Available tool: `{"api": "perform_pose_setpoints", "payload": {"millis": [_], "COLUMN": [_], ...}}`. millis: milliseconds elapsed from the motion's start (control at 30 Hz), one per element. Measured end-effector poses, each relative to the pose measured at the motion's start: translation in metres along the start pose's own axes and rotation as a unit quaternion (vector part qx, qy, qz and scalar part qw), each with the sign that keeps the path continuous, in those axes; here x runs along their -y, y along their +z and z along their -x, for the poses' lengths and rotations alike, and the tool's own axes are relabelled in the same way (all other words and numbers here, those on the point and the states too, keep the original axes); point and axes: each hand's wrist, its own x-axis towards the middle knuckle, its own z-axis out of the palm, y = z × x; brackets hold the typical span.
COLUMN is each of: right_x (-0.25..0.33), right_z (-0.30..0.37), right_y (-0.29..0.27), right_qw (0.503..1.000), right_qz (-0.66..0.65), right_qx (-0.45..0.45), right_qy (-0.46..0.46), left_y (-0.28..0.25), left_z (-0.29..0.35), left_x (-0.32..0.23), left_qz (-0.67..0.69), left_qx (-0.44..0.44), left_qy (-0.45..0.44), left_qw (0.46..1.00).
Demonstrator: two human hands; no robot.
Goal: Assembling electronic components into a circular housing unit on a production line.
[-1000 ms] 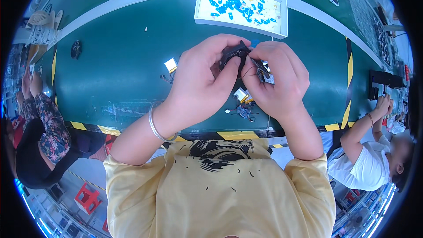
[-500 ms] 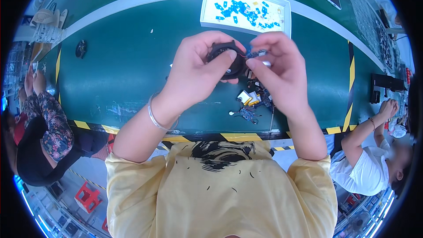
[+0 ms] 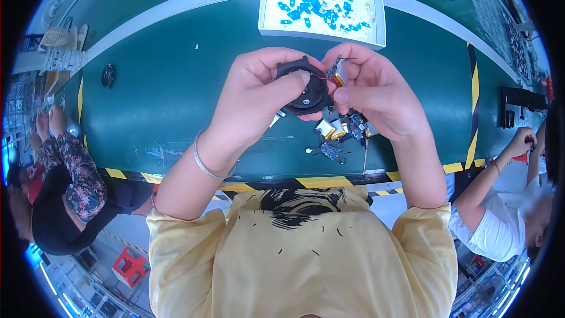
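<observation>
My left hand (image 3: 256, 85) grips a round black watch case (image 3: 316, 90), its thumb pressed on the inner side. Close beside it, my right hand (image 3: 385, 97) pinches a small silver battery with yellow edging (image 3: 339, 75) between thumb and fingers. A dark circuit piece shows along the battery's top, partly hidden by the fingers. Thin red wire runs from the case to this part. Just below my hands lies a heap of silver-and-yellow batteries (image 3: 332, 128) and small circuit boards (image 3: 331, 151) with wires.
A white open box (image 3: 322, 35) of small blue pieces stands beyond my hands on the green table (image 3: 147, 106). Another dark watch part (image 3: 108, 75) lies at far left. Co-workers sit on both sides. Yellow-black tape (image 3: 323, 182) marks the near edge.
My right hand has turned the wired part, so the battery now stands upright and shows its yellow edge. The watch case stays in my left hand. The right-side co-worker's hands have shifted.
</observation>
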Motion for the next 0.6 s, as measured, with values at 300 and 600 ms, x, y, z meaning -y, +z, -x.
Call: {"api": "perform_pose_setpoints", "payload": {"millis": [300,600], "right_x": [0.001,-0.011], "right_z": [0.002,0.0], "right_y": [0.01,0.016], "right_qw": [0.953,0.657], "right_qz": [0.181,0.565], "right_qx": [-0.152,-0.168], "right_qy": [-0.192,-0.47], "left_y": [0.002,0.004], "left_z": [-0.005,-0.002], "left_x": [0.005,0.006], "left_qz": [0.035,0.061], "left_qx": [-0.022,0.01], "left_qy": [-0.026,-0.07], "left_qw": [0.999,0.996]}}
